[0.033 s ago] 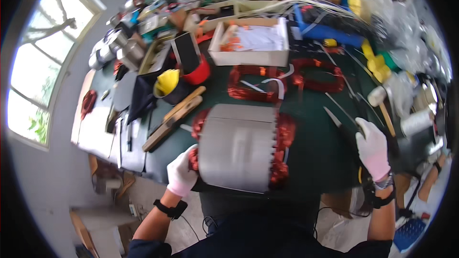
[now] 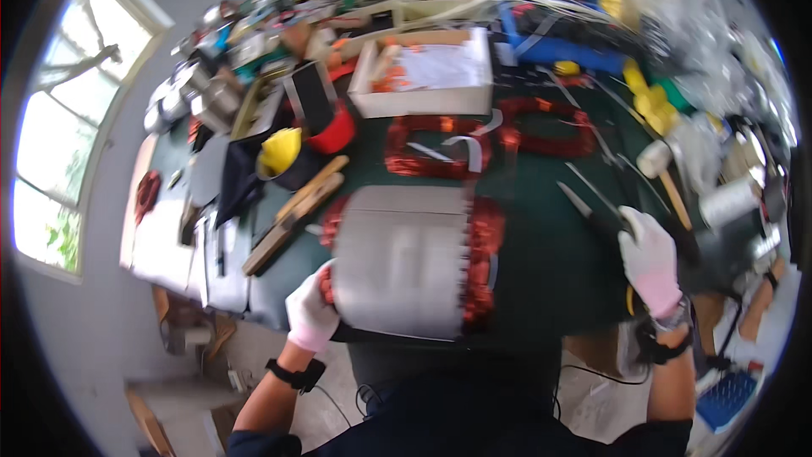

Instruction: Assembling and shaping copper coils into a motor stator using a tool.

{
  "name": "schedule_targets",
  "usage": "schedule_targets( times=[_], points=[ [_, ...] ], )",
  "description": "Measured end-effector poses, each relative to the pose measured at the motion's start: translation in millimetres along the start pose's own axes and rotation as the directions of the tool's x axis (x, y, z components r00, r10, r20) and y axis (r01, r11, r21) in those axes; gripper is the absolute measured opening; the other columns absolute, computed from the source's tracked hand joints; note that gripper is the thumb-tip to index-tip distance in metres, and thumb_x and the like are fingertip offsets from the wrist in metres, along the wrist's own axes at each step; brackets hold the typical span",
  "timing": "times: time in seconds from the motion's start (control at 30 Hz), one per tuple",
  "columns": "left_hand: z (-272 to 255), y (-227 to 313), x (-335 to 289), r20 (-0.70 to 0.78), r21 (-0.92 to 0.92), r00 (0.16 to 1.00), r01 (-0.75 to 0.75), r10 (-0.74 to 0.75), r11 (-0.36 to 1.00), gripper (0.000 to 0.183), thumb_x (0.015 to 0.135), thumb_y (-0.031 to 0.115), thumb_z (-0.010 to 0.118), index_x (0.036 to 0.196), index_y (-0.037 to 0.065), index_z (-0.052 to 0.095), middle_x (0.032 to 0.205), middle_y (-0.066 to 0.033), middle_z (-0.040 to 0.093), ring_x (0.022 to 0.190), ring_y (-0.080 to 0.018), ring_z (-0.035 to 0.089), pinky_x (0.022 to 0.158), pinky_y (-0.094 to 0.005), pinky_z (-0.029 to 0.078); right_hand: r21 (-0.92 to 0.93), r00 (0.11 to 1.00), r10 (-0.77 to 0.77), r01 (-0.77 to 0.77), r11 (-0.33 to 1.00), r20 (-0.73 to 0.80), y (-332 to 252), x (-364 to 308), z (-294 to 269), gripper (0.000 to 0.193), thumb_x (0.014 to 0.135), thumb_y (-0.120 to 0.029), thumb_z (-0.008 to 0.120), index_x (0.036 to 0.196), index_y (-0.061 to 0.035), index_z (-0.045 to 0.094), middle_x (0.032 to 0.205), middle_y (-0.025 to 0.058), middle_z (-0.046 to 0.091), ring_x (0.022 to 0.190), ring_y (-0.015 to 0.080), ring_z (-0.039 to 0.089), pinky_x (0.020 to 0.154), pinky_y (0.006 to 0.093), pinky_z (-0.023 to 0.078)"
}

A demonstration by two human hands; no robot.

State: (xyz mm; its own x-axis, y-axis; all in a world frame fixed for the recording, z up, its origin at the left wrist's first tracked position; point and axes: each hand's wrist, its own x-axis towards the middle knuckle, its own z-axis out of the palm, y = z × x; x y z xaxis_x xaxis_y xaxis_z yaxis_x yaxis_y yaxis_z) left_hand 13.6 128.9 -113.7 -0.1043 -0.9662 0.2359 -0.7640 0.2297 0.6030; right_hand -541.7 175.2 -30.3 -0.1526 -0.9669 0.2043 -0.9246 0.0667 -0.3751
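Observation:
A big grey laminated stator core lies on its side on the green-topped bench in front of me. Red-brown copper windings bulge from both of its ends. My left hand, in a white glove, is closed on the winding at the core's left end. To the right, my gloved right hand rests low over the bench, its fingers curled at the lower end of a thin metal rod. Beside that hand lies a dark-handled knife-like tool. Blur hides the exact grip.
Two copper coils lie behind the core, one with white strips. Wooden sticks and a pot with yellow pieces stand left. A white box sits behind; a mallet and white spool are right. Clutter fills the back.
The whole view has shifted, so the bench and core appear slightly farther left. Both hands keep nearly the same places beside the core and the rod.

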Motion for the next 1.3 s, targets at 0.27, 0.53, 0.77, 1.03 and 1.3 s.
schedule_targets(
  times=[0.27, 0.53, 0.77, 1.03, 1.3],
  points=[
    [-1.9, -45.9, -15.6, 0.025, -0.156, 0.998, 0.059, -0.056, 0.986, 0.036, 0.090, 0.000, 0.077, 0.125, -0.004, 0.069, 0.112, -0.0133, 0.078, 0.099, -0.0210, 0.076, 0.088, -0.0319, 0.058, -0.246, 0.964, -0.063, -0.003, 0.969, -0.259, 23.0, -10.8, -5.8, 0.039, 0.086, -0.010, 0.075, 0.124, -0.0034, 0.066, 0.109, 0.0169, 0.065, 0.102, 0.0387, 0.062, 0.088, 0.0487, 0.053],
    [-42.1, 85.6, 52.6, -0.228, -0.058, 0.968, -0.119, 0.103, 0.991, 0.032, 0.106, 0.001, 0.050, 0.134, -0.007, 0.064, 0.107, -0.0083, 0.071, 0.094, -0.0138, 0.065, 0.086, -0.0273, 0.052, -0.455, 0.993, 0.069, -0.108, 0.884, -0.100, 113.8, -20.0, -7.5, 0.043, 0.080, -0.004, 0.067, 0.123, -0.0028, 0.065, 0.108, 0.0196, 0.066, 0.105, 0.0409, 0.063, 0.094, 0.0497, 0.053],
    [-62.6, 174.0, 99.5, -0.292, -0.382, 0.950, -0.221, 0.109, 0.897, 0.042, 0.107, 0.003, 0.044, 0.148, -0.007, 0.053, 0.093, -0.0015, 0.058, 0.078, -0.0053, 0.050, 0.073, -0.0218, 0.045, 0.113, 0.991, 0.021, -0.006, 0.994, -0.129, 37.5, -30.4, -36.0, 0.037, 0.081, 0.006, 0.064, 0.118, 0.0014, 0.062, 0.102, 0.0197, 0.058, 0.100, 0.0429, 0.061, 0.089, 0.0429, 0.051],
    [-49.0, 191.7, 102.2, -0.198, -0.220, 0.979, -0.089, 0.045, 0.971, 0.045, 0.114, 0.019, 0.042, 0.149, -0.005, 0.054, 0.091, 0.0026, 0.053, 0.084, -0.0052, 0.044, 0.079, -0.0224, 0.038, 0.359, 0.900, -0.361, 0.262, 0.896, 0.243, -48.9, -34.8, -29.2, 0.058, 0.083, -0.010, 0.082, 0.138, -0.0252, 0.070, 0.073, 0.0071, 0.057, 0.066, 0.0286, 0.065, 0.058, 0.0403, 0.051],
    [-50.4, 185.2, 100.0, -0.190, -0.224, 0.979, -0.111, 0.068, 0.968, 0.044, 0.113, 0.013, 0.039, 0.150, -0.008, 0.050, 0.091, 0.0004, 0.053, 0.086, -0.0060, 0.045, 0.082, -0.0229, 0.037, 0.076, 0.824, -0.366, 0.371, 0.925, 0.432, -77.4, -19.3, -31.4, 0.069, 0.081, -0.003, 0.069, 0.144, -0.0304, 0.065, 0.081, 0.0054, 0.056, 0.067, 0.0230, 0.065, 0.053, 0.0359, 0.051]
  ],
)
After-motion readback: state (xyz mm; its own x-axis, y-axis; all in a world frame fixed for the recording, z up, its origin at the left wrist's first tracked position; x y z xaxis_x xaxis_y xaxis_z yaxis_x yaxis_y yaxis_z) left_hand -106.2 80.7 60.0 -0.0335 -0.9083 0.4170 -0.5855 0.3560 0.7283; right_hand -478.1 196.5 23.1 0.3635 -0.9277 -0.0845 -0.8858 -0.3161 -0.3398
